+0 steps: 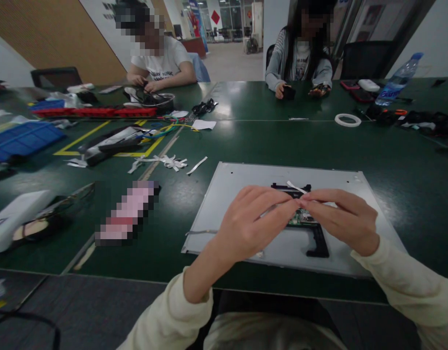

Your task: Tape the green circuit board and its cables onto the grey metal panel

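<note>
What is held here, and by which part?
Both the left hand and right hand pinch a thin white strip at one end, fingertips meeting above the grey panel; its other end sticks out free.

Tabletop (267,141): dark green, glossy, with yellow tape lines (81,138) on its left part.
Near edge, middle: grey panel (245,180) lying flat, one corner close to the edge.
Left of panel: scattered white strips (165,162).
Far left: blue tray (23,138), long red strip (92,112) behind it, white device (12,218) nearer.
Far right: white tape roll (348,120), clear bottle (398,80) beyond it.
</note>
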Demonstrator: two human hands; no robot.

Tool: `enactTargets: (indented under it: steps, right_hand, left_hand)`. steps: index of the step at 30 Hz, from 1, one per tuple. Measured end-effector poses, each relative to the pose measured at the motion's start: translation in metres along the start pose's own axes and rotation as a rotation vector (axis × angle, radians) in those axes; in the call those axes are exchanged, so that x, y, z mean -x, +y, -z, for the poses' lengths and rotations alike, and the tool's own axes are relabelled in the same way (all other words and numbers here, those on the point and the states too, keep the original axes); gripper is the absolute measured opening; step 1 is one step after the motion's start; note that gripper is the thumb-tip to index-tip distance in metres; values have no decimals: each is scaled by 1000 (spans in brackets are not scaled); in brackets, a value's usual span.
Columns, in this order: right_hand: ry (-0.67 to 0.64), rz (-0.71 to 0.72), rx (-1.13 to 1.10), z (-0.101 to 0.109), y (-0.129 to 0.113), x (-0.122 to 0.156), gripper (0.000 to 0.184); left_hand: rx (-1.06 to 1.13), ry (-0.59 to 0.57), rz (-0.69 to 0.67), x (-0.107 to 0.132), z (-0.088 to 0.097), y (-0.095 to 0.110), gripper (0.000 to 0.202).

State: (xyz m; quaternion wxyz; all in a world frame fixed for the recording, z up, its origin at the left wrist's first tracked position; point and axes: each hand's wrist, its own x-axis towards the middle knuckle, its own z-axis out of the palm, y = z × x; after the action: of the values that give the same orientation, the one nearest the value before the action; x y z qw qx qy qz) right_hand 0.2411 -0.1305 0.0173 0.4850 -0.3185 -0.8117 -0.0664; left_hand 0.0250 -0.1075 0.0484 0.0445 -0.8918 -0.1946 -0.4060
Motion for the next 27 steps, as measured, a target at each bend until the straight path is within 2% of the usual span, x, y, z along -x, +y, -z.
enactTargets:
  steps: [2,5,8,12,16,23,27]
  right_hand:
    - [4,41,36,-1,1,2,36]
    - [5,92,71,1,2,1,46]
    - [-33,107,54,4,3,0,52]
    - [-83,135,-26,4,5,3,48]
    - [-56,116,-18,2,7,6,45]
    - [-91,115,-32,3,8,5,51]
    - [-37,132,-29,3,4,4,55]
  left_hand:
    - [-35,97,-16,3,-7,-3,20]
    - [-73,172,-31,7,-7,-9,20]
    - [-84,166,-43,13,-4,-10,20]
    - [-109,195,-44,19,-4,-11,24]
    - [-99,235,-14,22,-8,-17,24]
    - [-132,262,32,24,-7,-21,22]
    - [-165,313,25,26,-5,-21,24]
